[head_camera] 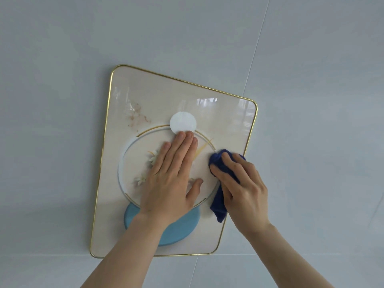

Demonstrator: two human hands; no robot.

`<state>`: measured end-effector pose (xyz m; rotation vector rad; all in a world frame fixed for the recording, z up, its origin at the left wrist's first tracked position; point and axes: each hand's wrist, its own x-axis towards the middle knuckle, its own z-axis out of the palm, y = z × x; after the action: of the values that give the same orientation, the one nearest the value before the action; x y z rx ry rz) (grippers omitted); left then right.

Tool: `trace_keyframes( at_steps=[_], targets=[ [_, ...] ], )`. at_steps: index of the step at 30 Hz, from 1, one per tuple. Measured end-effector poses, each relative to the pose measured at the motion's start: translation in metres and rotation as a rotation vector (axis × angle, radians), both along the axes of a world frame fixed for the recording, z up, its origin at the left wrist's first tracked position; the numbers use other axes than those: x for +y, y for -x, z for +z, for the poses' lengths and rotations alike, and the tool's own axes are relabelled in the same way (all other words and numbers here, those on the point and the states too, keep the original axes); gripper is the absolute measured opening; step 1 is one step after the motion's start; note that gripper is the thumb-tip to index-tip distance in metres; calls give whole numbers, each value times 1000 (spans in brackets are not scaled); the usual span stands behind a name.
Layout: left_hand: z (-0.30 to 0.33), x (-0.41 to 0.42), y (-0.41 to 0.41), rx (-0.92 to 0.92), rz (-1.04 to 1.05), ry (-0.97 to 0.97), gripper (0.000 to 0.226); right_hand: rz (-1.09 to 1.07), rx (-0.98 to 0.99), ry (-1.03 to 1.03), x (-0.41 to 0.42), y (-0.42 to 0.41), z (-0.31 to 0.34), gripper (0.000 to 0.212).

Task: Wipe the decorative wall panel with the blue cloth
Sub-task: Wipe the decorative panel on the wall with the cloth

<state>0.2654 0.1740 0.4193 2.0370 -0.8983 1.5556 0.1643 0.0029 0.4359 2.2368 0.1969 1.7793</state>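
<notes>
The decorative wall panel is a cream rectangle with a thin gold frame, a ring design, a white disc and a light blue disc, hanging on a pale wall. My left hand lies flat on the panel's middle, fingers stretched out and tips just under the white disc. My right hand presses a crumpled dark blue cloth against the panel near its right edge. Part of the cloth hangs below my palm; another part pokes out above my fingers.
A pale grey tiled wall surrounds the panel, with thin grout lines running diagonally at the right and horizontally below. Brownish marks show on the panel's upper left. Window reflections glint along its upper right.
</notes>
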Motion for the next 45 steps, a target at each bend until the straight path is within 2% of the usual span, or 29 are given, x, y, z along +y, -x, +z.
trace_keyframes(
  at_steps=[4, 7, 11, 15, 19, 24, 26, 29, 37, 40, 45],
  targets=[
    [5, 5, 10, 52, -46, -13, 86, -34, 39, -44, 14, 9, 7, 33],
    [8, 13, 21, 130, -108, -29, 80, -51, 77, -97, 24, 17, 12, 26],
    [-2, 38, 31, 98, -167, 10, 68, -46, 156, -238, 39, 23, 21, 36],
    [-10, 77, 20, 77, -87, 164, 72, 124, 166, -453, 53, 29, 31, 30],
    [-6, 106, -3, 193, -12, 260, 100, 285, 49, -264, 88, 23, 44, 29],
    [1, 121, -34, 225, -4, 214, 132, 297, 104, 84, 129, -11, 71, 35],
    [1, 123, -41, 220, -3, 199, 138, 276, 143, 207, 140, -27, 73, 37],
    [-3, 123, -48, 177, 1, 192, 132, 216, 230, 330, 145, -46, 67, 32],
    [-11, 123, -59, 154, -35, 204, 127, 196, 98, 333, 146, -70, 70, 36],
    [-11, 125, -59, 166, -55, 192, 124, 197, 10, 220, 150, -78, 97, 27],
    [-11, 125, -60, 174, -60, 183, 123, 248, -40, 47, 164, -87, 102, 31]
  ],
)
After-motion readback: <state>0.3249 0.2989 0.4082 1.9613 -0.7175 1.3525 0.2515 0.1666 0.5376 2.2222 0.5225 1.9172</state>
